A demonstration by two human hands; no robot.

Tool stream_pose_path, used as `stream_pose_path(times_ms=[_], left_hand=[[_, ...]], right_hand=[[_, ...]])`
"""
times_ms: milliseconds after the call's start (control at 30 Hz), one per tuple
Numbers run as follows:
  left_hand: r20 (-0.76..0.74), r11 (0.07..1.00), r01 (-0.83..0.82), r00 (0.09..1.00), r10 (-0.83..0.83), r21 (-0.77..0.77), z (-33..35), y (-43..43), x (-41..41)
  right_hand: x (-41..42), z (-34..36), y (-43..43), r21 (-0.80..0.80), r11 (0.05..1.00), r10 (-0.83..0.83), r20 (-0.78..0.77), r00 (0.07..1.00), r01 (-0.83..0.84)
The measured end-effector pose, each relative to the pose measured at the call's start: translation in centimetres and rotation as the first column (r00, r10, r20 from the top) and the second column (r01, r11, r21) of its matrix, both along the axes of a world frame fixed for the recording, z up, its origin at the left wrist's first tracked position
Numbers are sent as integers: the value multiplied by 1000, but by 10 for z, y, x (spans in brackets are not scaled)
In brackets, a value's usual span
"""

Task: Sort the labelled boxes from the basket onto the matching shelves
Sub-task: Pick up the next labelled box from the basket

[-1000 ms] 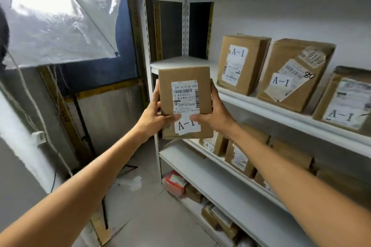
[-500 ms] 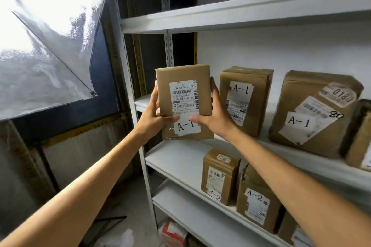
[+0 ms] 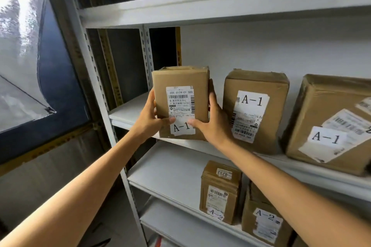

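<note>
The left hand (image 3: 148,120) and right hand (image 3: 214,124) have brought the held A-1 box (image 3: 180,102) to the left end of the A-1 shelf (image 3: 128,110), just beside a shelved A-1 box (image 3: 255,110) (labels match). Both still clasp its sides, so it probably only needs setting down and releasing.

Five boxes show clearly. Three say A-1: the left A-1 box (image 3: 180,78), the middle A-1 box (image 3: 255,84) and the right A-1 box (image 3: 329,102). Two say A-2, lower down: the left A-2 box (image 3: 220,181) and the right A-2 box (image 3: 257,204). There are two hands: a left hand (image 3: 149,121) and a right hand (image 3: 215,124). Four shelves (image 3: 166,170) show.
</note>
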State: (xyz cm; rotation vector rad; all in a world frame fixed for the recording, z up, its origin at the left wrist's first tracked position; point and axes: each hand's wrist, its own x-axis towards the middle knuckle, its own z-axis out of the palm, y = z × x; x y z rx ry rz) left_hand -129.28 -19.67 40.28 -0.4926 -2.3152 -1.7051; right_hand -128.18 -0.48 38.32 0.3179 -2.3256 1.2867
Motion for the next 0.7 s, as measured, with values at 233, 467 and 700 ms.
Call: stream_pose_path(times_ms=[233, 467, 700], left_hand=[[-26, 992, 98, 995, -101, -78, -13, -2, -40], [-57, 986, 136, 988, -142, -92, -27, 3, -58], [-89, 988, 138, 985, -145, -75, -35, 11, -67]], right_hand=[[2, -10, -19, 194, 966, -191, 101, 976, 169], [-2, -16, -34, 221, 917, -344, 12, 939, 333], [17, -38, -46, 232, 898, -364, -81, 928, 373]])
